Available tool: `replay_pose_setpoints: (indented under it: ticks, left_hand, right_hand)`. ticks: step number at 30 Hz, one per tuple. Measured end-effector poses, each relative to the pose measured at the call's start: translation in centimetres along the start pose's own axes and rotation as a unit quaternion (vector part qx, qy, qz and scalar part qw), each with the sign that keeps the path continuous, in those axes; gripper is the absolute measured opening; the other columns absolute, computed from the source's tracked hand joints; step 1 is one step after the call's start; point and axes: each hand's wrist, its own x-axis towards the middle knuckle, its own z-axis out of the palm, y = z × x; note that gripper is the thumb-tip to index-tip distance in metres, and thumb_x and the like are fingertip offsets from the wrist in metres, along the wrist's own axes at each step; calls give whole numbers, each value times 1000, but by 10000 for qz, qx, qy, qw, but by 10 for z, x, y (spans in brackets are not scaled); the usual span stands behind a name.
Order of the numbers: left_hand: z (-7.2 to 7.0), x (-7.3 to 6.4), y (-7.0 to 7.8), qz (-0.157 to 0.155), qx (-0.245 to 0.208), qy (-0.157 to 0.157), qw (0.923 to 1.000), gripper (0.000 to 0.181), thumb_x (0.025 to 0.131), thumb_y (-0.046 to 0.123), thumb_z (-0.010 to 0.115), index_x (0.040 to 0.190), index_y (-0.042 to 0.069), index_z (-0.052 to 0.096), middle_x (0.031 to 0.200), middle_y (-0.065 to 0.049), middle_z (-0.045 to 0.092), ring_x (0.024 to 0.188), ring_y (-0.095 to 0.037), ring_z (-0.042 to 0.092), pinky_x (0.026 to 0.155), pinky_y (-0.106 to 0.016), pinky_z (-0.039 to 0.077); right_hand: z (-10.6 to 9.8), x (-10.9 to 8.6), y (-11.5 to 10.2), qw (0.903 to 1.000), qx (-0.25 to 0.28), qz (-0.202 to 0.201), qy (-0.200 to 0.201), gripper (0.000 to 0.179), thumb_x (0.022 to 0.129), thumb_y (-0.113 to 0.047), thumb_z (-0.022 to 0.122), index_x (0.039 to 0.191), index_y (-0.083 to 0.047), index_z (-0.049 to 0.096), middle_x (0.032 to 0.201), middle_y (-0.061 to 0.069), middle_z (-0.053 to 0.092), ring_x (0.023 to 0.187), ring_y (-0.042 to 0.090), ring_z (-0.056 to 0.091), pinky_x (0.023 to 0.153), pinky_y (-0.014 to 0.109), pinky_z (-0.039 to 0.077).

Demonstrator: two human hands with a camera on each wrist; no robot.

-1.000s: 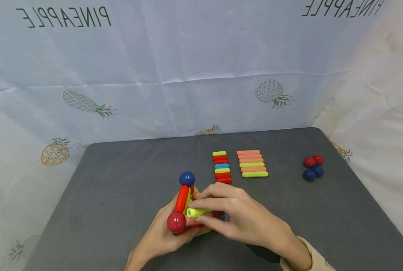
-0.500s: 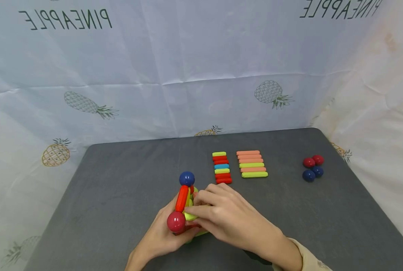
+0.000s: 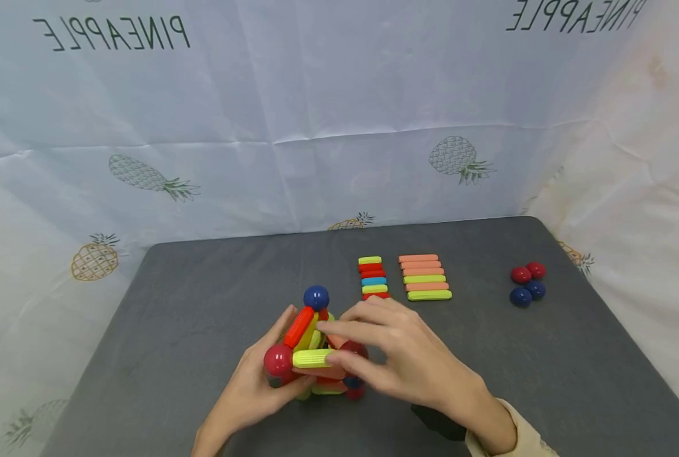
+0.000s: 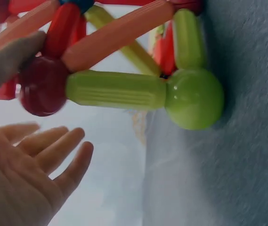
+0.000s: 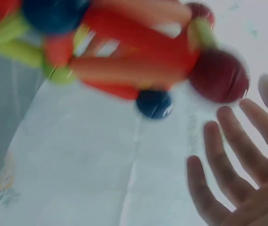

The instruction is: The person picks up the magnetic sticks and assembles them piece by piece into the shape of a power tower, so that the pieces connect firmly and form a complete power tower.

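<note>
A magnetic stick-and-ball model (image 3: 327, 373) stands on the table in front of me. My left hand (image 3: 248, 384) is at its left side, fingers straight around a red ball (image 3: 278, 363). In the left wrist view the thumb touches the model beside that red ball (image 4: 44, 86), and the other fingers are spread apart from it. A yellow-green magnetic stick (image 3: 311, 358) runs rightward from the red ball. Over its right end is my right hand (image 3: 408, 349), its thumb at the stick; the right wrist view shows its fingers (image 5: 235, 150) extended, nearest a dark red ball (image 5: 220, 76). The right hand hides part of the model.
Behind the model lies a column of short red, yellow-green and blue sticks (image 3: 372, 274). Next to it is a row of longer orange and yellow-green sticks (image 3: 424, 278). Red and blue balls (image 3: 528, 284) sit at the right, near the table (image 3: 219, 285) edge.
The yellow-green stick that my right hand pinched now spans from the red ball toward the right. The front red ball has shifted left with my left hand, and my right fingers have straightened.
</note>
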Motion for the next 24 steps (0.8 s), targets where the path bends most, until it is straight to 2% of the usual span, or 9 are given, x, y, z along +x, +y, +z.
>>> replay_pose_setpoints:
  ticks: [4, 7, 8, 10, 11, 13, 15, 18, 24]
  left_hand:
    - [-10, -8, 9, -413, 418, 379, 9976, 124, 76, 15, 91, 166, 22, 6, 164, -13, 39, 142, 1, 46, 109, -29, 50]
    - [-7, -13, 24, -715, 349, 762, 9939, 142, 68, 16, 95, 165, 24, -8, 170, -11, 24, 149, -13, 37, 112, -21, 43]
    - [-3, -14, 32, -932, 331, 996, 9901, 147, 65, 18, 96, 164, 26, -12, 172, -8, 17, 151, -18, 31, 114, -15, 36]
    - [11, -14, 47, -1200, 447, 1620, 9784, 154, 58, 23, 99, 164, 26, -12, 173, -6, 10, 151, -28, 22, 120, -23, 30]
    - [20, -13, 53, -1257, 514, 1967, 9710, 155, 56, 26, 100, 165, 25, -10, 172, -8, 8, 151, -33, 18, 124, -33, 25]
    - [38, -11, 65, -1270, 726, 2660, 9528, 151, 52, 34, 101, 165, 20, 1, 171, -11, 11, 149, -36, 15, 119, -58, 19]
    - [52, -8, 72, -1107, 991, 3126, 9382, 142, 52, 39, 100, 162, 11, 15, 167, -16, 17, 146, -39, 17, 106, -73, 17]
    - [65, -2, 76, -829, 1243, 3447, 9267, 125, 53, 43, 98, 150, 1, 32, 159, -22, 29, 143, -40, 23, 101, -68, 16]
    - [71, 4, 72, -787, 1832, 3599, 9114, 103, 56, 51, 95, 132, 0, 46, 134, -20, 46, 129, -29, 34, 90, -52, 22]
  right_hand:
    - [-2, -2, 21, 9972, 35, 432, 605, 28, 90, -19, 79, 118, -17, 77, 97, -6, 72, 84, 5, 61, 68, 18, 49]
    - [1, -4, 37, 9921, -270, 1017, 680, 29, 87, -16, 82, 115, -16, 78, 93, -5, 72, 79, 6, 59, 63, 19, 47]
    - [3, -5, 43, 9896, -447, 1209, 641, 29, 85, -15, 83, 114, -15, 78, 92, -4, 71, 78, 6, 59, 62, 19, 47]
    - [9, -6, 55, 9837, -820, 1525, 488, 28, 84, -15, 84, 112, -13, 79, 89, -2, 70, 75, 8, 56, 61, 20, 47]
    - [13, -7, 61, 9807, -989, 1643, 387, 28, 84, -15, 84, 111, -12, 79, 88, -1, 70, 74, 9, 56, 60, 21, 47]
    - [21, -9, 73, 9748, -1260, 1833, 178, 28, 83, -14, 85, 110, -9, 79, 88, 2, 69, 73, 11, 55, 59, 21, 46]
    - [30, -12, 84, 9692, -1438, 1998, -54, 28, 83, -13, 85, 110, -8, 79, 90, 5, 69, 71, 12, 53, 57, 21, 43]
    - [41, -19, 99, 9602, -1619, 2232, -438, 27, 83, -12, 85, 109, -8, 80, 88, 6, 67, 68, 13, 49, 54, 20, 38]
    - [59, -29, 118, 9501, -1716, 2396, -1025, 26, 81, -15, 87, 106, -8, 81, 84, 5, 66, 66, 13, 48, 58, 22, 40]
